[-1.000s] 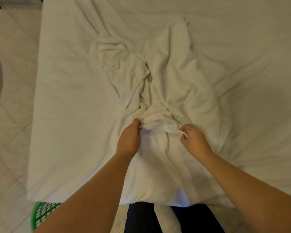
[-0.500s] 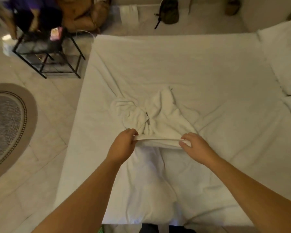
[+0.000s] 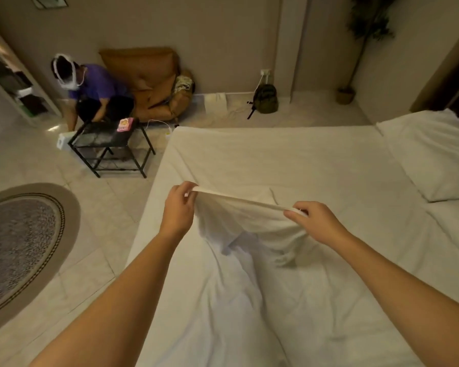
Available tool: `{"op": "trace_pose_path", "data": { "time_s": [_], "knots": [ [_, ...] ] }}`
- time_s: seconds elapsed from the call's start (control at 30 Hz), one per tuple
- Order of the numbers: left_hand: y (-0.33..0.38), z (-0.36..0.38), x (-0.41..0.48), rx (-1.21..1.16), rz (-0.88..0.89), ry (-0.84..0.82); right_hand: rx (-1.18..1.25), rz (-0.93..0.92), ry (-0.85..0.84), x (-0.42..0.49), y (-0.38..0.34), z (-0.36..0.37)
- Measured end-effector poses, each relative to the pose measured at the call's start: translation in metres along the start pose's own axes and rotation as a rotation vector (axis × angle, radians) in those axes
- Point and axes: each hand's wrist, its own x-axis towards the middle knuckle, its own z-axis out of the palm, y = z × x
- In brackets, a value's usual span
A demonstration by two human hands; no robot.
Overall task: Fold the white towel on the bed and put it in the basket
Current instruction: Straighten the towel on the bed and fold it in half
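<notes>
The white towel [image 3: 245, 223] hangs above the bed [image 3: 289, 160], held up by its top edge. My left hand [image 3: 179, 207] pinches the towel's left corner and my right hand [image 3: 313, 221] pinches the right end of that edge. The cloth droops in folds between and below the hands, its lower part resting on the white sheet. The basket is out of view.
A pillow [image 3: 432, 154] lies at the bed's right. On the tiled floor to the left are a round rug [image 3: 19, 247] and a black side table [image 3: 112, 147]. A person in a purple top [image 3: 96, 94] crouches by a brown chair [image 3: 149, 83]. A backpack [image 3: 265, 99] leans on the wall.
Both hands have lifted the towel's edge up off the bed and moved apart, stretching it. The view has tilted up, showing the room; the green basket has left the frame.
</notes>
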Motion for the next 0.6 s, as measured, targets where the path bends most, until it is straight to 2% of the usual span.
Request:
{"op": "trace_pose_path", "data": {
  "time_s": [0.2,0.33,0.4,0.53,0.6],
  "knots": [
    [0.011,-0.030,0.002,-0.174,-0.080,0.001,0.031,-0.079,-0.037,0.009,-0.020,-0.013],
    [-0.001,-0.051,-0.002,-0.120,-0.088,-0.053,0.076,-0.051,-0.148,0.011,-0.017,-0.019],
    [-0.014,-0.057,-0.006,-0.048,-0.130,-0.145,0.070,-0.022,-0.211,0.013,-0.010,-0.021],
    [-0.050,-0.066,-0.017,0.288,-0.165,-0.390,-0.003,0.046,-0.329,0.009,0.020,-0.017],
    [-0.067,-0.062,-0.022,0.343,-0.168,-0.466,-0.058,0.106,-0.397,0.007,0.040,-0.012]
  ]
}}
